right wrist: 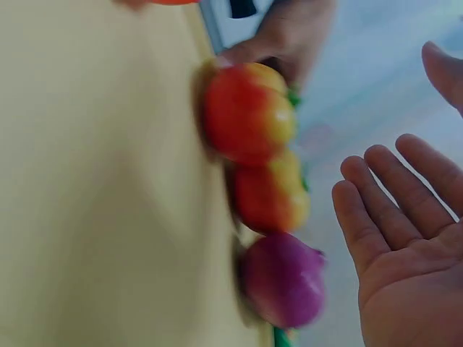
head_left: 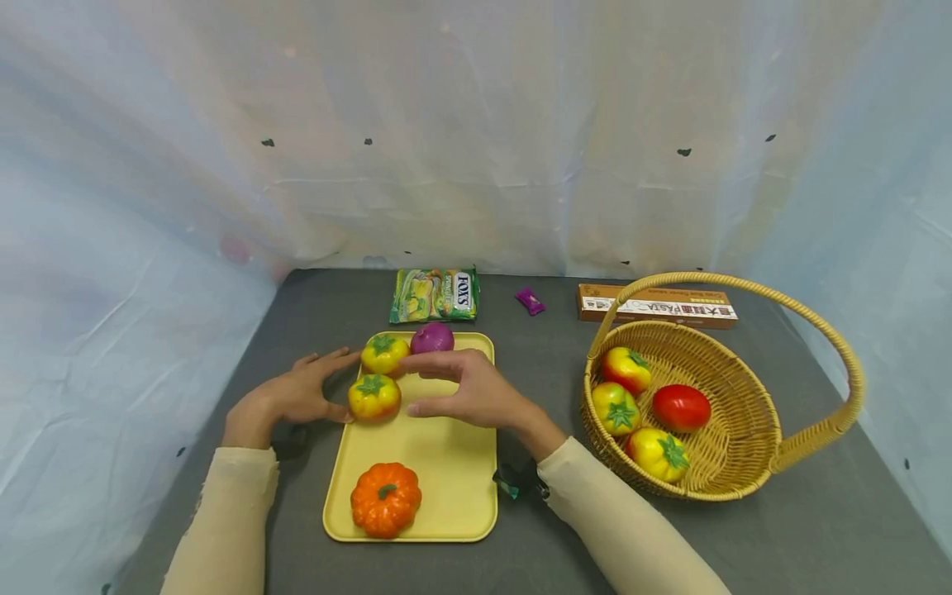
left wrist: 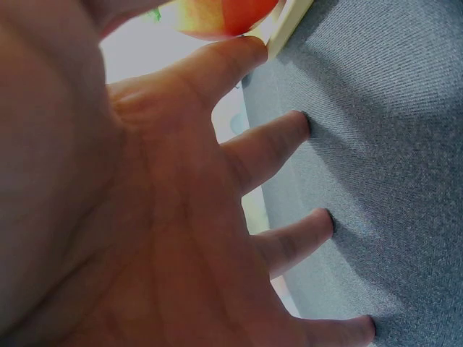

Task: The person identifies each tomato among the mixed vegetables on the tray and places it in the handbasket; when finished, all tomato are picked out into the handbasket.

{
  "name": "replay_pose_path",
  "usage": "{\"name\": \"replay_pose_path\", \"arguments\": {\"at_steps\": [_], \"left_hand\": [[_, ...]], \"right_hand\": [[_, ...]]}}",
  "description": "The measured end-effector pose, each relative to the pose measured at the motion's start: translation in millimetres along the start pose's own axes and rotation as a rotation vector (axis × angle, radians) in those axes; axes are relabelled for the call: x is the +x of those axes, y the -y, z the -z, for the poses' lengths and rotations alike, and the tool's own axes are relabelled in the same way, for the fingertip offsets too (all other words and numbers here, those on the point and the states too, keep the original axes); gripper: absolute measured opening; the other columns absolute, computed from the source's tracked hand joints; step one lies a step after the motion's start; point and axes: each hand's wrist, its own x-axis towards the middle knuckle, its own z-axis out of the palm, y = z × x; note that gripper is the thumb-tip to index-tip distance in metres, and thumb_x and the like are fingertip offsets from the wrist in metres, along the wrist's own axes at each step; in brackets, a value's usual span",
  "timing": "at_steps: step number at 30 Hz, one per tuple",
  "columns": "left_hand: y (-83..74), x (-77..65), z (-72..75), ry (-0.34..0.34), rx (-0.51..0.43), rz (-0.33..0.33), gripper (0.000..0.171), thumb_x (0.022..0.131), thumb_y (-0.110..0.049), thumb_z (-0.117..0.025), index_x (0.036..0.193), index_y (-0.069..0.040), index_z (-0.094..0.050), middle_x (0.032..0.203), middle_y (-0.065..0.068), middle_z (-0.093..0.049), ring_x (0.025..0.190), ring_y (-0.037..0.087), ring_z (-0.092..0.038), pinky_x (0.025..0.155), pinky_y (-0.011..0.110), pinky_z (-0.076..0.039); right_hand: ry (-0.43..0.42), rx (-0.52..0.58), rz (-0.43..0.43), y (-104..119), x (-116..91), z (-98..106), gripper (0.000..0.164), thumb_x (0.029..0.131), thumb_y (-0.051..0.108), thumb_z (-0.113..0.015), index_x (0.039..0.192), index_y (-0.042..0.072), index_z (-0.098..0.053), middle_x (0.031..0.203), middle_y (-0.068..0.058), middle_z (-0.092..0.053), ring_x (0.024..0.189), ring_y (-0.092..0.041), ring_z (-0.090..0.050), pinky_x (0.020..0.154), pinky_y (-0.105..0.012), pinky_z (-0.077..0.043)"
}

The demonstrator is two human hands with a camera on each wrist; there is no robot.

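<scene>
Two yellow-and-red fruits with green leafy tops, tomato-like, lie side by side at the left edge of a yellow tray (head_left: 454,496): the far fruit (head_left: 383,354) and the near fruit (head_left: 374,397). Beside the tray's left rim is my left hand (head_left: 290,392), its thumb and index finger apart, tips close to the fruits. In the left wrist view its fingers (left wrist: 268,148) spread over the grey table. My right hand (head_left: 476,388) hovers above the tray, fingers extended, thumb apart, palm bare in the right wrist view. A purple onion (head_left: 433,338) sits at the tray's far edge.
An orange pumpkin (head_left: 385,500) occupies the tray's near left. To the right, a handled wicker basket (head_left: 732,388) contains several similar fruits and a red one (head_left: 681,408). Behind stand a green Fox's packet (head_left: 435,296), a purple-wrapped sweet (head_left: 530,301) and a pasta box (head_left: 658,306).
</scene>
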Motion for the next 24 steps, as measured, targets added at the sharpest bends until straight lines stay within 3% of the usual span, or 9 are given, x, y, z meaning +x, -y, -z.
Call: {"name": "replay_pose_path", "arguments": {"at_steps": [5, 17, 24], "left_hand": [[0.2, 0.2, -0.2, 0.000, 0.002, 0.009, 0.104, 0.075, -0.052, -0.084, 0.160, -0.025, -0.030, 0.167, 0.016, -0.018, 0.147, 0.057, -0.009, 0.102, 0.083, -0.022], [-2.7, -1.3, 0.7, -0.003, -0.002, 0.006, 0.103, 0.076, -0.049, -0.085, 0.160, -0.022, -0.030, 0.167, 0.016, -0.019, 0.147, 0.057, -0.009, 0.103, 0.082, -0.021], [-2.2, -2.2, 0.3, -0.004, -0.004, 0.011, 0.103, 0.076, -0.050, -0.084, 0.160, -0.022, -0.030, 0.167, 0.016, -0.019, 0.147, 0.057, -0.009, 0.102, 0.083, -0.022]], "right_hand": [[0.021, -0.047, -0.049, -14, 17, -16, 0.055, 0.086, 0.031, -0.081, 0.134, 0.010, -0.065, 0.133, -0.005, -0.066, 0.126, -0.011, -0.061, 0.107, -0.031, -0.047], [-0.007, -0.242, -0.112, -29, 32, -32, 0.052, 0.083, 0.033, -0.084, 0.130, 0.017, -0.069, 0.125, 0.007, -0.069, 0.114, -0.004, -0.062, 0.100, -0.022, -0.050], [-0.060, -0.316, -0.129, -31, 36, -42, 0.050, 0.080, 0.035, -0.086, 0.125, 0.017, -0.071, 0.118, 0.009, -0.071, 0.107, -0.012, -0.065, 0.096, -0.023, -0.052]]}}
